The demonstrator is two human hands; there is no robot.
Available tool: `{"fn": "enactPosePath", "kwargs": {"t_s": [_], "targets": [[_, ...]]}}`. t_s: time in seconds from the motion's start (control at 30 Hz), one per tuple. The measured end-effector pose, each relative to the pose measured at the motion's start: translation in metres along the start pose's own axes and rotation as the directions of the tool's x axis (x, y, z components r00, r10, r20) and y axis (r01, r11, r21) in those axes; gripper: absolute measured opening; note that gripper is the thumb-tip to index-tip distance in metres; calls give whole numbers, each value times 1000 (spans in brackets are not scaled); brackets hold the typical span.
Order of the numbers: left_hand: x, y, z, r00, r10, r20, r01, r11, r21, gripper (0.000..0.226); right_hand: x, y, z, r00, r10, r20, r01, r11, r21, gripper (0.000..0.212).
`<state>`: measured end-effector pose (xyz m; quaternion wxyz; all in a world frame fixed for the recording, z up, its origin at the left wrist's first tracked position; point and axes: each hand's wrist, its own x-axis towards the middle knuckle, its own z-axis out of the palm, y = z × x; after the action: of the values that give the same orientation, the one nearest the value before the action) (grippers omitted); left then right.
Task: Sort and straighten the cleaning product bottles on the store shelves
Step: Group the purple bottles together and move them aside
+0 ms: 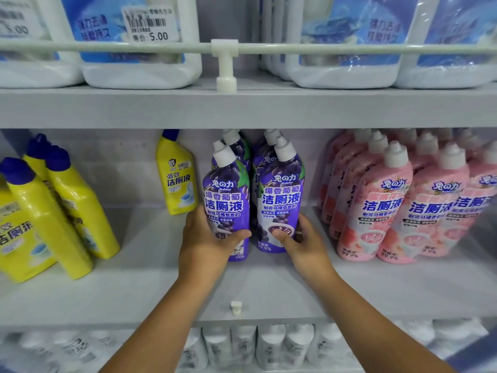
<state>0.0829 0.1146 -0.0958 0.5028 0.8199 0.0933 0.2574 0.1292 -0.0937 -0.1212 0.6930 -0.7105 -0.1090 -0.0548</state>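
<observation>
You're gripping two purple bottles — one per hand.
Left hand (207,243) is clasping the left purple bottle (227,200); right hand (301,239) is clasping the right purple bottle (281,200) — mid-shelf (161,286).

Both bare forearms reach up and forward from the bottom edge, angling in toward each other. The left hand (207,238) is curled, thumb stretched out to the right across the front of what it grips. The right hand (301,239) mirrors it, thumb pointing left, fingers wrapped round the far side, out of sight.
</observation>
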Motion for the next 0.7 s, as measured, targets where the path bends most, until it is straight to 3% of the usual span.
{"fn": "enactPosePath", "kwargs": {"t_s": [0.1,0.2,0.33,0.7], "targets": [[1,-6,-7,997,24,68,-21,999,-45,88,0,7,2,994,-64,-93,47,984,-172,41],[3,-14,-14,996,17,93,-14,999,-29,72,1,10,4,984,-116,-137,86,975,-207,48],[8,-8,-3,997,-5,71,10,997,-74,68,6,8,7,982,-127,-141,83,955,-283,42],[30,-17,10,996,58,67,-55,998,-38,66,12,6,14,981,-111,-158,56,947,-316,43]]}}
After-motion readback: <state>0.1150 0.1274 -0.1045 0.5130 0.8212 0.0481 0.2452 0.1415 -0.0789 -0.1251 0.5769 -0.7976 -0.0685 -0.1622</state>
